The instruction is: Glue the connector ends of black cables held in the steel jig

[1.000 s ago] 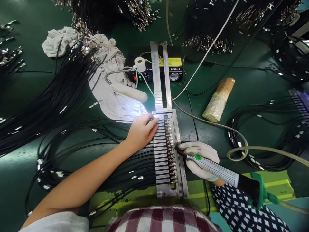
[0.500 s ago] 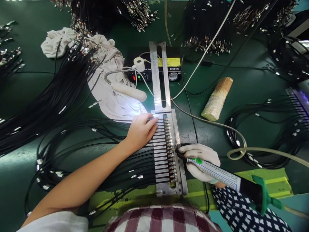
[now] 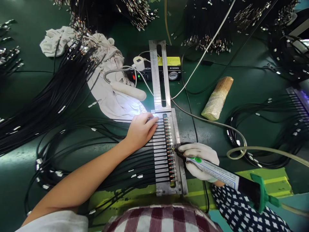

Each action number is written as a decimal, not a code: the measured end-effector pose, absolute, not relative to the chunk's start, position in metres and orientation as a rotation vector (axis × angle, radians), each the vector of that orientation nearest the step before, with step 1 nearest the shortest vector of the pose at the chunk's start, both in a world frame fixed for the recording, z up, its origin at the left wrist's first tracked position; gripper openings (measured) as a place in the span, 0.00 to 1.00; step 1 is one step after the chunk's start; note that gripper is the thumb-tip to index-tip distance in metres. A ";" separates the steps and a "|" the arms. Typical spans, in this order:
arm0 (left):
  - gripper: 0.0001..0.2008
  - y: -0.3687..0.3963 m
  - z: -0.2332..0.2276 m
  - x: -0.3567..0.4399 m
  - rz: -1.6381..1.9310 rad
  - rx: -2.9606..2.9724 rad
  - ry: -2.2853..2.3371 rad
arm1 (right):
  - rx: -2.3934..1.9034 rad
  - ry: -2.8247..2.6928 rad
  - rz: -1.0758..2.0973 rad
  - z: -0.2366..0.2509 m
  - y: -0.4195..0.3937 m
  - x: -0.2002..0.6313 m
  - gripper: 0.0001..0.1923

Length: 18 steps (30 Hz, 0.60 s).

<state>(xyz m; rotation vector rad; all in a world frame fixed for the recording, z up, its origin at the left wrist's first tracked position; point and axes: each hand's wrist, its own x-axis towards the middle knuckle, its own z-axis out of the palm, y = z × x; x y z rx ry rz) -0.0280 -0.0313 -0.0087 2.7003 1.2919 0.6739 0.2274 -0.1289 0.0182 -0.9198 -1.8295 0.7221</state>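
Observation:
My right hand [image 3: 200,159], in a white glove, grips a black dispensing syringe [image 3: 214,172] with a white label, a green adapter and an air hose at its rear. The syringe's tip points left at the row of small connector ends [image 3: 171,158], about mid-row. These are the ends of black cables [image 3: 142,161] lying side by side in a slotted metal fixture [image 3: 160,190]. Bare, my left hand [image 3: 142,129] lies over the fixture's far left edge and the cables there. Its fingers are stretched out, with the thumb a little apart; their undersides are hidden.
Behind the fixture stands a black dispenser box [image 3: 175,75], partly covered by a slotted metal bar [image 3: 157,77]. A lit lamp [image 3: 129,91] lies on white cloth [image 3: 106,96]. Cable bundles [image 3: 48,93] fill the left, and a wrapped block [image 3: 217,98] sits right, near a looping hose [image 3: 241,138].
My right hand and the syringe have shifted very slightly left and away from me along the connector row. My left hand stays in place on the fixture.

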 end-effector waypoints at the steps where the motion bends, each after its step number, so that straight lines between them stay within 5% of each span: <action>1: 0.13 -0.031 -0.009 -0.028 0.673 2.700 1.294 | -0.916 -1.830 0.722 0.018 -0.129 0.227 0.11; 18: 0.14 -0.032 -0.007 -0.027 0.661 2.670 1.311 | -0.856 -1.844 0.746 0.017 -0.130 0.230 0.13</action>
